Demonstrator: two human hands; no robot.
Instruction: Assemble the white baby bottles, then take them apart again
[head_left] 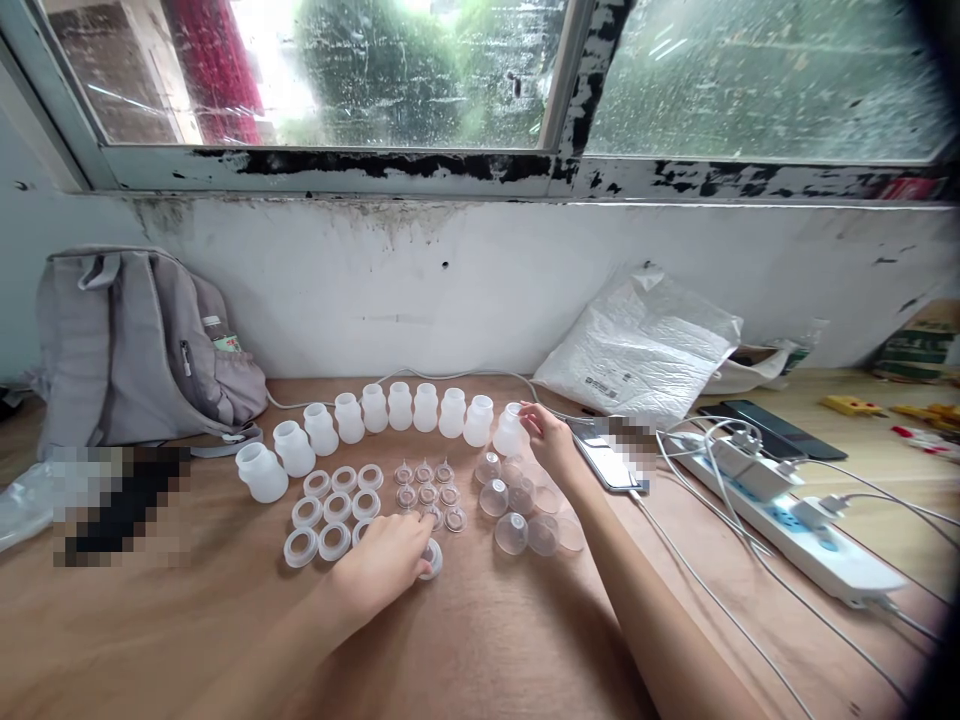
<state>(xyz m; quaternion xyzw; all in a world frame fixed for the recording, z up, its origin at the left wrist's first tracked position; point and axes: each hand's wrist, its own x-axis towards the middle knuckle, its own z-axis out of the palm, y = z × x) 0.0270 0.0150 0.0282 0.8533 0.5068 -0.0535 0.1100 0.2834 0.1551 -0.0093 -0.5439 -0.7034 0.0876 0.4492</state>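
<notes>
My left hand (390, 560) is closed on a white plastic screw ring (433, 560), low over the table. Much of its grip is hidden behind the hand. My right hand (547, 437) has its fingertips at the neck of the rightmost small white bottle (508, 430), the end of a curved row of several open-topped bottles (400, 406). To the left of my left hand lie several white screw rings (334, 541). Beyond it are rows of small clear nipples (427, 493). Clear dome caps (511, 533) cluster below my right hand.
A grey backpack (142, 340) stands at the left, near a clear plastic bag (30, 495). At the right lie a phone (604, 455) on a cable, a white power strip (847, 565) with plugs, and a dark tablet (780, 430). A silvery mailing bag (637, 340) leans against the wall.
</notes>
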